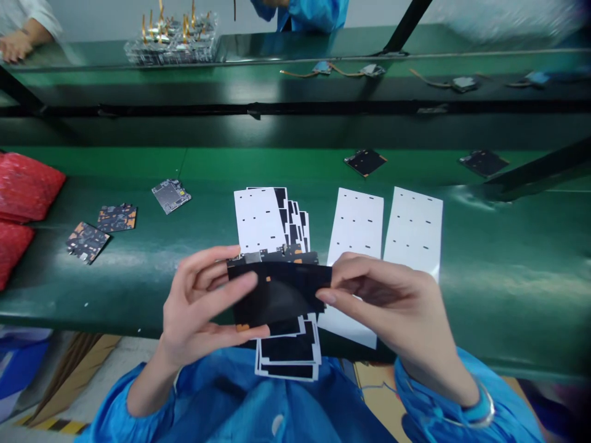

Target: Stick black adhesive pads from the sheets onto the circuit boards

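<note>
My left hand [198, 307] grips a dark circuit board [302, 255] by its left side, the index finger lying over the front. Across the face of the board lies a thin black film [286, 298], slightly bowed, with a small orange spot showing near its top. The thumb and fingers of my right hand [392, 301] pinch the film's right edge. Whether the film is stuck to the board, I cannot tell. Beneath both hands is a spread stack of white-edged sheets with black patches [290, 341], partly covered by the board.
White sheets with small black marks lie at the middle [258, 215] and right [355, 221]. Loose circuit boards rest left [117, 217] and far right [364, 162]. Red bags [28, 184] sit at left. Beyond a black rail [184, 111], co-workers' arms and a clear tray [173, 46] show.
</note>
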`<state>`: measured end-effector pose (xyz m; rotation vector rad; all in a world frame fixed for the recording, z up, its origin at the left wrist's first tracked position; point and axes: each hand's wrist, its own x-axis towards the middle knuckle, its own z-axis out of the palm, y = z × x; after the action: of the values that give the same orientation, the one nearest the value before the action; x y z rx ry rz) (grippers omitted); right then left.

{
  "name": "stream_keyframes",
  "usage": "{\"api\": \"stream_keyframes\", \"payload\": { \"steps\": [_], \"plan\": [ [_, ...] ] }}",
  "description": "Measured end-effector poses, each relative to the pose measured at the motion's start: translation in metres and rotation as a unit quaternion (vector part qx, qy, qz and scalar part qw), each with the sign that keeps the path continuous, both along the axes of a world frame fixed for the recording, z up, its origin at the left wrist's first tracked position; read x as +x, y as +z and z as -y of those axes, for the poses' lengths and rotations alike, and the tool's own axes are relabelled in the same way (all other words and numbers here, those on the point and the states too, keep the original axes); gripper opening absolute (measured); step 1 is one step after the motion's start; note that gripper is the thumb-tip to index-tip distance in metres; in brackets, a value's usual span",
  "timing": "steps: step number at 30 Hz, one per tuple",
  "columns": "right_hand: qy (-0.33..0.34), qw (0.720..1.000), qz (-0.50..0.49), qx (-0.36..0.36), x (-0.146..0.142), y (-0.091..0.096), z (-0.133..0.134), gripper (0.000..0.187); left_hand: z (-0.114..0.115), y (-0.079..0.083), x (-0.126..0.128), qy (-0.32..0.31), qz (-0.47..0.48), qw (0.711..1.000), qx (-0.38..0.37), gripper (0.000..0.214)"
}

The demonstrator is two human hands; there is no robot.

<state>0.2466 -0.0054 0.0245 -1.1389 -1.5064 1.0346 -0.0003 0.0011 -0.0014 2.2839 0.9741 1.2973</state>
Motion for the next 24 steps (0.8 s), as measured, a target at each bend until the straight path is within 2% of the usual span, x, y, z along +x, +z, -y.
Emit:
{"api": "stream_keyframes", "payload": {
  "steps": [2,3,5,7,8,9,11,12,13,14,15,16,18,20,22,24],
  "plan": [
    [-0.009,0.990,0.116,0.084,0.003,-0.002,0.001,0.009,0.001,0.002,-0.002,-0.012,-0.046,0.999,0.003,0.049],
    [-0.013,0.973,0.189,0.132,0.006,-0.003,0.001,0.012,0.001,0.003,-0.004,-0.025,-0.073,0.997,0.000,0.041],
    [-0.038,0.917,0.338,0.206,0.014,-0.006,0.000,0.029,-0.003,0.005,-0.007,-0.079,-0.120,0.990,-0.007,0.035],
    [-0.075,0.865,0.442,0.226,0.023,-0.011,-0.003,0.047,-0.019,0.005,-0.007,-0.143,-0.142,0.979,-0.013,0.032],
    [-0.081,0.853,0.465,0.221,0.025,-0.015,-0.004,0.053,-0.033,0.004,-0.005,-0.158,-0.142,0.977,-0.010,0.029],
    [-0.073,0.854,0.470,0.211,0.025,-0.021,-0.005,0.054,-0.051,0.001,-0.002,-0.152,-0.139,0.979,-0.007,0.026],
    [0.003,0.874,0.442,0.199,0.016,-0.035,-0.004,0.048,-0.095,-0.006,0.008,-0.088,-0.132,0.987,-0.008,0.026],
    [0.056,0.882,0.425,0.194,0.009,-0.045,-0.003,0.051,-0.117,-0.012,0.014,-0.033,-0.135,0.990,-0.035,0.040],
    [0.115,0.881,0.415,0.193,0.001,-0.056,-0.001,0.069,-0.137,-0.017,0.018,0.003,-0.144,0.987,-0.067,0.064],
    [0.173,0.872,0.421,0.181,-0.007,-0.067,0.001,0.091,-0.152,-0.022,0.021,0.029,-0.160,0.982,-0.099,0.080],
    [0.212,0.867,0.423,0.160,-0.014,-0.077,0.003,0.107,-0.161,-0.026,0.022,0.046,-0.178,0.975,-0.124,0.087],
    [0.237,0.866,0.418,0.138,-0.019,-0.087,0.006,0.113,-0.164,-0.028,0.020,0.052,-0.198,0.968,-0.143,0.088],
    [0.242,0.882,0.390,0.102,-0.023,-0.100,0.009,0.105,-0.149,-0.027,0.012,0.053,-0.234,0.957,-0.160,0.074],
    [0.217,0.911,0.342,0.079,-0.021,-0.104,0.011,0.087,-0.115,-0.021,0.000,0.056,-0.245,0.953,-0.169,0.053],
    [0.187,0.939,0.286,0.046,-0.016,-0.101,0.009,0.079,-0.074,-0.015,-0.010,0.055,-0.219,0.955,-0.194,0.031],
    [0.162,0.958,0.236,0.001,-0.013,-0.094,0.005,0.077,-0.038,-0.014,-0.016,0.015,-0.165,0.954,-0.250,0.018]
  ]
}}
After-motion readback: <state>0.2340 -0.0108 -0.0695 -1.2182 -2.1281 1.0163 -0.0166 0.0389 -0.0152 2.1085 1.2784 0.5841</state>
